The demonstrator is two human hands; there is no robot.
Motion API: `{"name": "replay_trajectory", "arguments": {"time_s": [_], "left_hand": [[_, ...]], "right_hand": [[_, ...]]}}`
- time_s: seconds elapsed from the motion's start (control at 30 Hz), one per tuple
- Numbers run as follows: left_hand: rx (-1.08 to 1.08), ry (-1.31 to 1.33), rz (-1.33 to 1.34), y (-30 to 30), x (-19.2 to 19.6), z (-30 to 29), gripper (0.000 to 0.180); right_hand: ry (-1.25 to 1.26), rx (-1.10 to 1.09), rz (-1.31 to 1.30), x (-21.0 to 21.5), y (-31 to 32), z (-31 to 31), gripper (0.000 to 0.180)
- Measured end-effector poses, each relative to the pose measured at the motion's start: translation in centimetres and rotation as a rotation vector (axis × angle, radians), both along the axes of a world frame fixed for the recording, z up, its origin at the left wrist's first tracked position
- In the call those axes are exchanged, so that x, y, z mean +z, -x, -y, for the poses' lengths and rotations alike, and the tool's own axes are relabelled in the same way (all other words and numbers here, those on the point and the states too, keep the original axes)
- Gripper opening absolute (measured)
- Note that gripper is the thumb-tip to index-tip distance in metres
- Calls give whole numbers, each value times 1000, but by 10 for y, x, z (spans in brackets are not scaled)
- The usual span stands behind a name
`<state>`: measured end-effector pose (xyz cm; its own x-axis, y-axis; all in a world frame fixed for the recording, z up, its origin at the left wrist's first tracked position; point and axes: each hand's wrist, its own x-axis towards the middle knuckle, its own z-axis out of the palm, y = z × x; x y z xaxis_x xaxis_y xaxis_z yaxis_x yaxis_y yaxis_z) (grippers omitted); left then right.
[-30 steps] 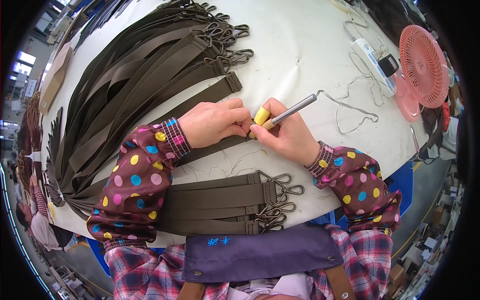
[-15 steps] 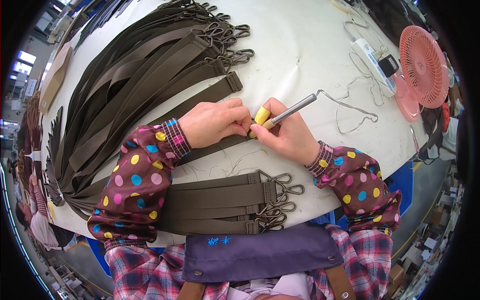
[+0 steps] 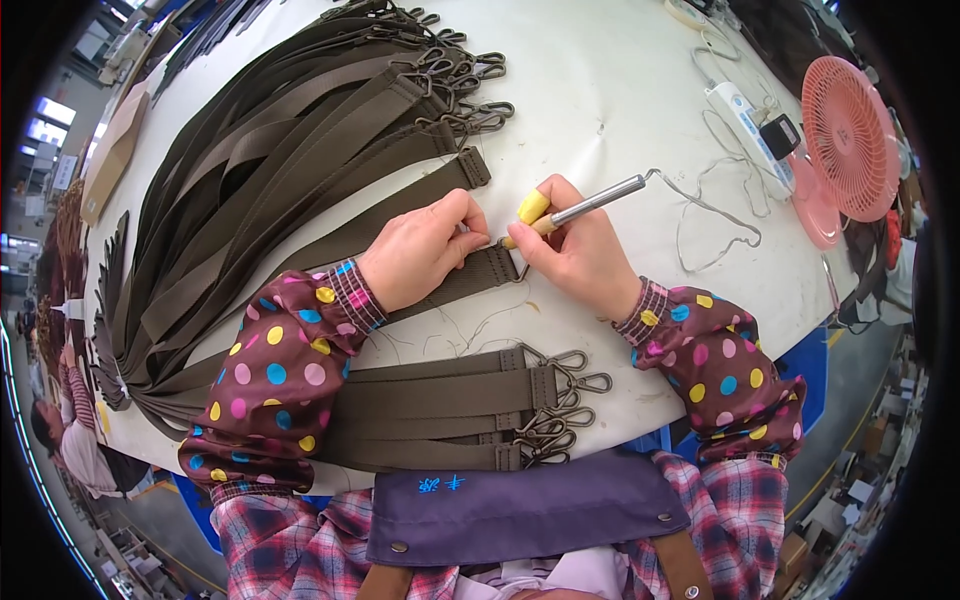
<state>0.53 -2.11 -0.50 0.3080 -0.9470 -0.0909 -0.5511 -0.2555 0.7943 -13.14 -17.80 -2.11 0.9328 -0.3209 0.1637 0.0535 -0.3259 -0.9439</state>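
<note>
An olive-brown webbing strap (image 3: 475,278) lies on the white table, its stitched end with a metal loop between my hands. My left hand (image 3: 415,255) rests over this strap, thumb and index finger pinched together at its upper edge; whatever is in the pinch is too small to make out. My right hand (image 3: 582,255) is closed round a corded pen-shaped tool (image 3: 602,198) with a metal barrel and tan grip, its tip by the strap's end. A yellow finger cover (image 3: 533,206) sits on my right index finger. Another strap end (image 3: 472,168) lies just beyond.
A large bundle of straps (image 3: 250,150) with metal snap hooks (image 3: 490,65) fans across the left. Nearer me lie several hooked straps (image 3: 430,400). At right are a white power strip (image 3: 745,125), a loose cord (image 3: 715,205) and a pink fan (image 3: 848,140). A person (image 3: 85,450) is at far left.
My left hand has drawn slightly back from the strap's end, uncovering its stitching and metal loop. The tool and my right hand have shifted slightly to the right.
</note>
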Motion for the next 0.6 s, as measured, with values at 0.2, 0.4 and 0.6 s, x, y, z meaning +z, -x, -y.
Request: {"name": "replay_trajectory", "arguments": {"time_s": [0.2, 0.4, 0.6], "left_hand": [[12, 25, -14, 0, -3, 0, 10], [13, 29, 7, 0, -4, 0, 10], [21, 9, 5, 0, -2, 1, 11]], "right_hand": [[2, 1, 2, -3, -1, 0, 23], [36, 7, -21, 0, -1, 0, 23], [20, 35, -75, 3, 1, -1, 19]]}}
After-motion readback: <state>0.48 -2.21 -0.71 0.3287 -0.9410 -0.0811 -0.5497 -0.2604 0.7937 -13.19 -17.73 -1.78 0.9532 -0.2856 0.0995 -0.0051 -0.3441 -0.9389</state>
